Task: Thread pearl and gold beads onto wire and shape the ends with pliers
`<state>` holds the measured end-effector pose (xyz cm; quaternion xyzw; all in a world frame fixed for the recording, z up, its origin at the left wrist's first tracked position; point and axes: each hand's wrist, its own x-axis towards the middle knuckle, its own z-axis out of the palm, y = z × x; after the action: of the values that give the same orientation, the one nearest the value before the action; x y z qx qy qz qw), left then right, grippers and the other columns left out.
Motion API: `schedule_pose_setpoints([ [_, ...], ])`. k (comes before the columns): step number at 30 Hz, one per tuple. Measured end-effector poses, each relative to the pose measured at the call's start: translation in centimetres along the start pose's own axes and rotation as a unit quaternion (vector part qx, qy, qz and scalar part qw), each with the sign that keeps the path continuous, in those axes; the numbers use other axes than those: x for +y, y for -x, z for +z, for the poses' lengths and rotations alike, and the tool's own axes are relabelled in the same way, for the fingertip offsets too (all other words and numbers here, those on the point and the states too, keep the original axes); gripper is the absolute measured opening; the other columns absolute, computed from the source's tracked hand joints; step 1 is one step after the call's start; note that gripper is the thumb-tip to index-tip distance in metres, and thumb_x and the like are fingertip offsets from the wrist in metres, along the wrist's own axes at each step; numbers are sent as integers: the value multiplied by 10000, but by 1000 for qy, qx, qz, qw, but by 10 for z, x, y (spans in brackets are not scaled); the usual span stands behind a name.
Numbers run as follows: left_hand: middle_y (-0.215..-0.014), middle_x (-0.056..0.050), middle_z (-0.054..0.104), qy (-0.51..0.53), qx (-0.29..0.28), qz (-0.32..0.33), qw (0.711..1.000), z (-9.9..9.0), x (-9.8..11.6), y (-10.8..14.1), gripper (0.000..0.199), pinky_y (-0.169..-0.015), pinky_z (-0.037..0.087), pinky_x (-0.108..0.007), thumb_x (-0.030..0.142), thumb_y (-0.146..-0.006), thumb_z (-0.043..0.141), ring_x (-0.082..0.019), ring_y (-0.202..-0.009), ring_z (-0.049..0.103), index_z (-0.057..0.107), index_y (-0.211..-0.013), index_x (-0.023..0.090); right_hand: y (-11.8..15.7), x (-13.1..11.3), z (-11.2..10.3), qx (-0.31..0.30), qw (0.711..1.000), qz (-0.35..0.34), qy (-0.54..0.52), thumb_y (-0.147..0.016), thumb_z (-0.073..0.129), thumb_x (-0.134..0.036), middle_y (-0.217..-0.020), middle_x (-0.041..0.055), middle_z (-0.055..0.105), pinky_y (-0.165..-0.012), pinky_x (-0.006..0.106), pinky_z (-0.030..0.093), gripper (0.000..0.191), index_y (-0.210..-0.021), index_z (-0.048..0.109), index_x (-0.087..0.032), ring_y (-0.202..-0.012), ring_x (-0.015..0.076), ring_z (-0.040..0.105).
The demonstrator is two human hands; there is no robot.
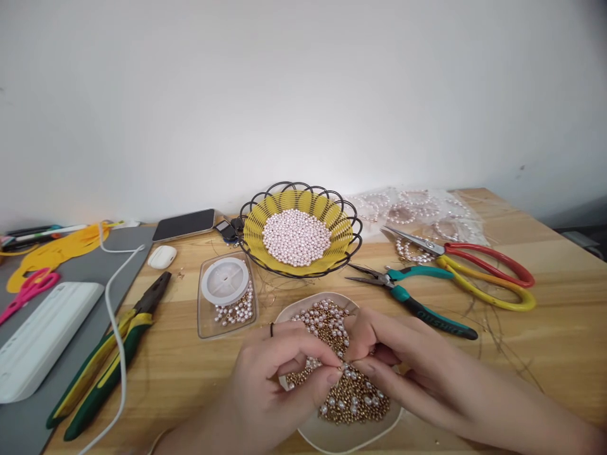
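Note:
Over a whitish bowl (327,442) of small gold beads (353,411) and white pearl beads (327,316), my two hands meet with their fingertips almost touching. Thumb and index finger of my left hand (284,373) are pinched together; a dark ring sits on one finger. My right hand (412,360) also pinches, thumb against index finger. Whatever lies between the fingertips is too small to make out. Behind the bowl stands a yellow woven basket (251,230) with a black looped rim, holding pale pink pearl beads (296,237).
Teal-handled pliers (403,291) and red-and-yellow scissors (493,272) lie right, near bagged pearl strands (417,205). Left are a clear tray (203,325) with a spool (225,281), green-and-yellow pliers (114,354), a white cable (121,354), a power strip (52,335) and a phone (184,224).

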<state>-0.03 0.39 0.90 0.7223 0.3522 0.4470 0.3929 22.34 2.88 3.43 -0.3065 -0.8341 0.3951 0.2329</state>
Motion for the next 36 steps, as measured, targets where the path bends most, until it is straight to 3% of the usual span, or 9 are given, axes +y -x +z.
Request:
schedule_pose_setpoints([
  [7,-621,81,438,-32,1,45,998,1,-4,2,88,-533,401,-201,101,-939,641,-71,-531,442,679,-935,180,-1,2,8,31,998,-5,52,-957,432,-99,-759,-52,581,-543,167,471,158,-928,486,-245,-597,98,579],
  [12,-652,55,558,-55,14,67,996,3,-1,-1,106,-533,404,-204,67,-915,646,-76,-551,469,670,-895,168,-2,-1,9,51,996,-24,69,-931,439,-79,-740,-57,573,-519,150,451,167,-907,483,-238,-571,85,559],
  [21,-709,15,644,-81,21,72,994,2,-1,-1,108,-566,449,-200,51,-909,636,-88,-587,506,669,-901,154,-1,3,13,49,995,-47,69,-917,456,-50,-720,-56,578,-509,151,448,192,-912,486,-239,-550,84,560],
  [36,-702,0,646,-171,5,98,980,1,2,-3,131,-585,476,-196,84,-965,583,-106,-621,581,638,-873,160,-3,-1,16,67,976,-74,192,-989,383,-79,-645,-25,592,-511,211,456,229,-846,486,-226,-519,123,570],
])
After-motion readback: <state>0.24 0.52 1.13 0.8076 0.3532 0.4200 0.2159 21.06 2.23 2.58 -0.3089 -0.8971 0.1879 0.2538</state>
